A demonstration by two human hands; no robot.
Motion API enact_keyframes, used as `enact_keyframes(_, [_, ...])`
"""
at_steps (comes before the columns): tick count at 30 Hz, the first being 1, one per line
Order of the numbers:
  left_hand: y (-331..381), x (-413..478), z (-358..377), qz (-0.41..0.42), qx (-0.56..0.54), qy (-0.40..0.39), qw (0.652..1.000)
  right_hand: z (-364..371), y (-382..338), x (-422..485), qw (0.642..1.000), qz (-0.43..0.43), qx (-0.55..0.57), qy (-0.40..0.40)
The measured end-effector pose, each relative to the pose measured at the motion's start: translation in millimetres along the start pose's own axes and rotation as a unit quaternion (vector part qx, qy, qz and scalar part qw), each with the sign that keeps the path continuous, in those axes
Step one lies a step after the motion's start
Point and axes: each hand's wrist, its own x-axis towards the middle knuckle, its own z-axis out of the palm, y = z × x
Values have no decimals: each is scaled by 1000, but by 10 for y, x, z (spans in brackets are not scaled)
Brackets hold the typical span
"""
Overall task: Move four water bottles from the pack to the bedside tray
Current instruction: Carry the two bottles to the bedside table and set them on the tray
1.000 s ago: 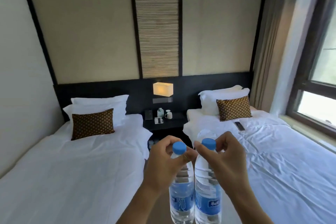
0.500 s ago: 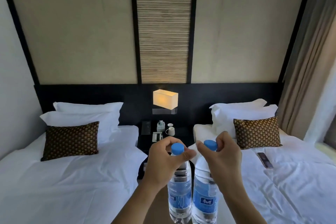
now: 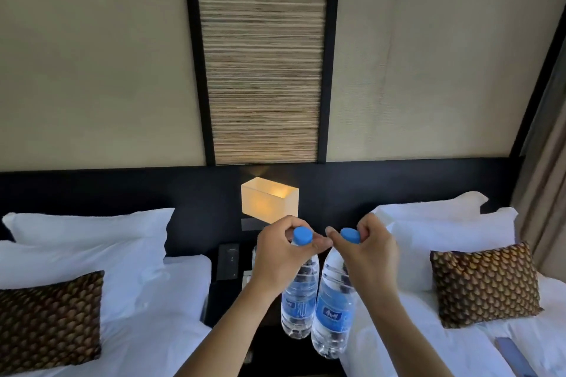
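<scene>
I hold two clear water bottles with blue caps and blue labels, side by side in the air between two beds. My left hand (image 3: 280,257) grips the neck of the left water bottle (image 3: 298,306) just under its cap. My right hand (image 3: 366,257) pinches the neck of the right water bottle (image 3: 333,312) the same way. Both bottles hang above the dark bedside table (image 3: 228,294). My hands and the bottles hide most of the tabletop, so I cannot make out the tray. No bottle pack shows.
A lit box lamp (image 3: 269,200) is on the dark headboard above the table. A black phone (image 3: 228,260) lies on the table's left part. White beds with patterned cushions (image 3: 49,320) (image 3: 485,283) flank the narrow gap. A dark remote (image 3: 514,356) lies on the right bed.
I have walked closer to the bedside table with both bottles; the lamp and pillows loom larger. My grips on the bottle necks are unchanged.
</scene>
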Motion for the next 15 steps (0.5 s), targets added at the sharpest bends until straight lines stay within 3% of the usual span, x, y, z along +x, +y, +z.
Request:
enact_keyframes(7, [-1339, 1978, 590, 6, 3, 20, 1000, 1403, 1373, 1534, 999, 11, 35, -22])
enact_keyframes(15, [-3047, 3870, 1511, -55, -6, 30, 998, 2821, 3168, 3062, 991, 32, 87, -97])
